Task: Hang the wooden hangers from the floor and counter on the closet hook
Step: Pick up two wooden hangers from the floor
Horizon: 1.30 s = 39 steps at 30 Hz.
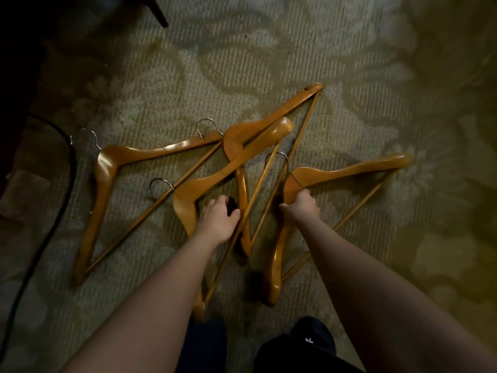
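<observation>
Several wooden hangers with metal hooks lie overlapping on a patterned carpet. The leftmost hanger lies apart from my hands. A middle hanger crosses another one that reaches toward the upper right. My left hand reaches down over the middle hanger, fingers curled at its bar; whether it grips is unclear. My right hand is closed around the neck of the rightmost hanger, just below its hook.
A black cable runs along the left side of the carpet. A dark furniture leg stands at the top left, with dark furniture along the left edge. My dark trouser legs show at the bottom.
</observation>
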Motion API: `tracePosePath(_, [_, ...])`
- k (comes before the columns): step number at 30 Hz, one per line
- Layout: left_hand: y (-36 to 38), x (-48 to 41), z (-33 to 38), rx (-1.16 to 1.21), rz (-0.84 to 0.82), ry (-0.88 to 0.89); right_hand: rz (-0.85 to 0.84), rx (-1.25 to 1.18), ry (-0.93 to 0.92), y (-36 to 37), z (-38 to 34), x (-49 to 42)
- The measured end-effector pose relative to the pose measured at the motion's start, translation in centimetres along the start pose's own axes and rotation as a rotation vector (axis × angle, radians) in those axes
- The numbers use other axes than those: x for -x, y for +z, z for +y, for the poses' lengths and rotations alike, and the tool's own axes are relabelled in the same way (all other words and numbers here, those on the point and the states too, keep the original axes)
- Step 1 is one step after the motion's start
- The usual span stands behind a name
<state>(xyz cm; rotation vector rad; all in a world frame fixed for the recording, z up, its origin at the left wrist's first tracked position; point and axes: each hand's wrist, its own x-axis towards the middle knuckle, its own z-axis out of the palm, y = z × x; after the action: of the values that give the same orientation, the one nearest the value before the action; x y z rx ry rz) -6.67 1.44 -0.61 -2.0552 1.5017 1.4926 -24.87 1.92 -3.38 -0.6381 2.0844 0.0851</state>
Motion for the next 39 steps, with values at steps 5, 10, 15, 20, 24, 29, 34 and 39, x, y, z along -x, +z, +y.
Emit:
tracePosePath(5, [0.3, 3.1, 0.7, 0.065, 0.121, 0.097, -0.002, -0.149, -0.06, -1.5, 1.2, 2.7])
tracePosePath(10, [2.3, 7.2, 2.9, 0.165, 0.046, 0.212, -0.034, -0.262, -0.134, -3.6, 1.4, 5.9])
tracePosePath(15, [5.4, 10.5, 1.5, 0.155, -0.074, 0.099, -0.098, -0.36, -0.197, -3.3, 1.1, 9.2])
tracePosePath(20, [4.9, 10.5, 0.3, 0.5, -0.103, 0.071, -0.175, -0.681, -0.088, -0.8, 0.5, 10.4])
tracePosePath(24, [3.2, 9.6, -1.0, 0.605, -0.114, 0.076, -0.246, -0.736, -0.132, 1.5, -1.1, 10.4])
tracePosePath(29, [0.9, 6.8, -3.8, 0.563, 0.096, -0.062, -0.204, -0.714, -0.148, 2.9, -3.1, 9.8])
tracePosePath(34, [-0.2, 3.5, -8.3, 0.525, 0.266, -0.279, -0.19, -0.719, -0.158, 4.5, -2.9, 8.2])
tracePosePath(39, [-0.2, 1.1, -9.7, 0.527, 0.261, -0.321, -0.169, -0.698, -0.162, 5.2, -1.6, 6.6])
